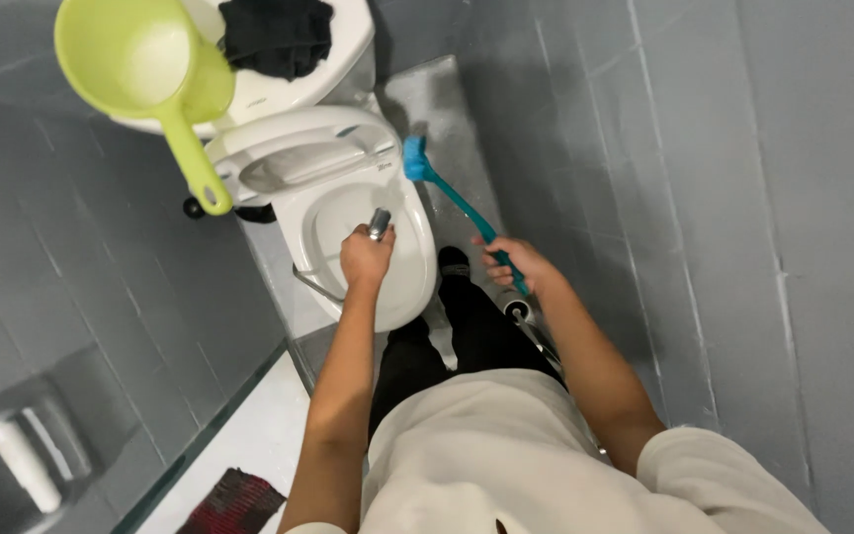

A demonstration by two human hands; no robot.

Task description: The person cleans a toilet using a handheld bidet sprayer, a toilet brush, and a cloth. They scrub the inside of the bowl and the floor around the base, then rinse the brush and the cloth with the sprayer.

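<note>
Head view: left hand (366, 259) closed around a chrome bidet sprayer (380, 224), nozzle aimed into the toilet bowl (417, 277); right hand (518, 265) grips a teal toilet brush (447, 193), bristles raised beside the rim.

Teal brush (452, 198) raised; chrome sprayer (379, 224) probably over bowl.

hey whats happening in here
A person stands over a white toilet in a grey-tiled bathroom. Their left hand grips a metal spray nozzle pointed into the bowl, and their right hand holds a teal brush with its head beside the raised seat. A green dipper and black cloth sit on the tank.
</note>
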